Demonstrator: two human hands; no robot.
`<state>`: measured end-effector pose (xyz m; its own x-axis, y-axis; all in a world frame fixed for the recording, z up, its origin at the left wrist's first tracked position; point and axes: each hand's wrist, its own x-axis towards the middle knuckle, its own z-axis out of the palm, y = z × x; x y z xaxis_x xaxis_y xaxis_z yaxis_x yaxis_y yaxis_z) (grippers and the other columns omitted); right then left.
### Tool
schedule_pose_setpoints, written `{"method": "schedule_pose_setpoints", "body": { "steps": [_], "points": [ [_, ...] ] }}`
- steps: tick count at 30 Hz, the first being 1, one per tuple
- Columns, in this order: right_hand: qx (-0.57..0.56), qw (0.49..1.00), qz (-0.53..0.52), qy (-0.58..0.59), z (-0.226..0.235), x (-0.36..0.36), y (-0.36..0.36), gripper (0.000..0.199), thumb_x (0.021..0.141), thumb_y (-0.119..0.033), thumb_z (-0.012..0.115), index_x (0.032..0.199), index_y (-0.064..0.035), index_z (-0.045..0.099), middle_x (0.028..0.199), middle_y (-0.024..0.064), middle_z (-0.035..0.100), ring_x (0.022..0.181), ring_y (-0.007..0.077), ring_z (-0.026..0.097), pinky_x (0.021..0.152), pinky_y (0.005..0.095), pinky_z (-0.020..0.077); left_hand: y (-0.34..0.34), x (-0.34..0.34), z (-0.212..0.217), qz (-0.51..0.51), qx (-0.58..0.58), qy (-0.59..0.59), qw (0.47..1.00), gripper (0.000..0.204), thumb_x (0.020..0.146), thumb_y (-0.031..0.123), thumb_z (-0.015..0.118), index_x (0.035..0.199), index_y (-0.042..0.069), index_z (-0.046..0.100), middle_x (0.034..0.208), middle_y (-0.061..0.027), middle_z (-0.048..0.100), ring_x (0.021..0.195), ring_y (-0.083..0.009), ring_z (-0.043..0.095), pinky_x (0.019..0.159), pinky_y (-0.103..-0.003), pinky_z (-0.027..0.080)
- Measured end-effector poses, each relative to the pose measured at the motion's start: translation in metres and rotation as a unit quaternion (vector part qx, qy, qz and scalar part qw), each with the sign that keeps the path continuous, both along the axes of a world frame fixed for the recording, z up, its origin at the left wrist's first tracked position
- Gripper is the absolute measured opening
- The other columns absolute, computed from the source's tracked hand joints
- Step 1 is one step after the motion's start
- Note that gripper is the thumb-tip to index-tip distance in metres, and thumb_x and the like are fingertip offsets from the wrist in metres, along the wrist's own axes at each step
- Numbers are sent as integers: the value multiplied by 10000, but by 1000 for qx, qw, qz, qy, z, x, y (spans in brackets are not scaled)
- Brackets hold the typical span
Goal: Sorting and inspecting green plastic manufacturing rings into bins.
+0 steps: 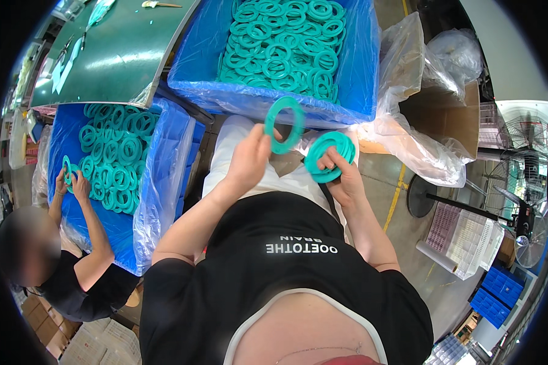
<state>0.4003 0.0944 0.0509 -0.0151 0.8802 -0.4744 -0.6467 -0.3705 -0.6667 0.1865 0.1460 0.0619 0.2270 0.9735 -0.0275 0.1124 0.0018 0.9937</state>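
Observation:
Between the fingers and thumb of my left hand (253,152) is a single teal ring (299,126), held upright by its near-left edge. A stack of several matching teal rings (312,163) sits in my right hand (342,173), whose fingers hook through the centre hole. The two hands are apart, above my lap. Just beyond them stands a blue bin (195,92) lined with clear plastic, heaped with more teal rings (280,52).
At left, a co-worker (91,255) handles a ring over a second lined blue bin (112,234) of rings. A green table (122,67) stands at far left. To the right are an open cardboard box (450,121) with plastic film, a fan (526,213) and a white crate (460,237).

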Motion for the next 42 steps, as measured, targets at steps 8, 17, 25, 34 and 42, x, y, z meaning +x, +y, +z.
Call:
{"method": "schedule_pose_setpoints", "body": {
  "steps": [8,17,25,34,42],
  "points": [
    [10,1000,18,-12,18,-4,7,337,900,-264,587,1068,27,566,721,9,501,692,107,473,668,263,394,-8,-8,-23,-63,-52,-14,997,187,946,151,430,887,-1,520,664,-27,471,652,-117,465,604,-290,406],
    [29,991,26,-129,20,-11,11,315,861,-280,638,980,11,627,756,19,579,662,83,490,622,239,388,-1,-15,-16,-75,-57,47,994,171,934,143,447,905,-5,527,678,-73,518,650,-129,485,614,-295,413],
    [41,933,242,-261,29,-1,16,252,828,-214,666,934,13,642,760,33,621,628,87,525,552,230,392,10,-14,-1,-184,-36,-2,982,188,936,163,477,1011,25,579,663,55,480,572,-66,406,520,-252,349],
    [63,977,-2,-202,15,-35,3,202,826,-155,687,943,-15,602,812,40,615,694,107,569,620,242,457,-29,7,-7,-115,-228,-299,920,266,972,218,443,1205,90,462,692,62,419,544,-10,298,459,-185,209],
    [133,958,-61,-246,15,-46,-4,165,840,-95,659,946,5,582,811,58,615,681,112,589,608,251,491,-29,17,-14,-95,-169,-313,930,190,975,204,437,1098,68,487,633,54,377,532,-27,301,455,-192,189]
  ]
}}
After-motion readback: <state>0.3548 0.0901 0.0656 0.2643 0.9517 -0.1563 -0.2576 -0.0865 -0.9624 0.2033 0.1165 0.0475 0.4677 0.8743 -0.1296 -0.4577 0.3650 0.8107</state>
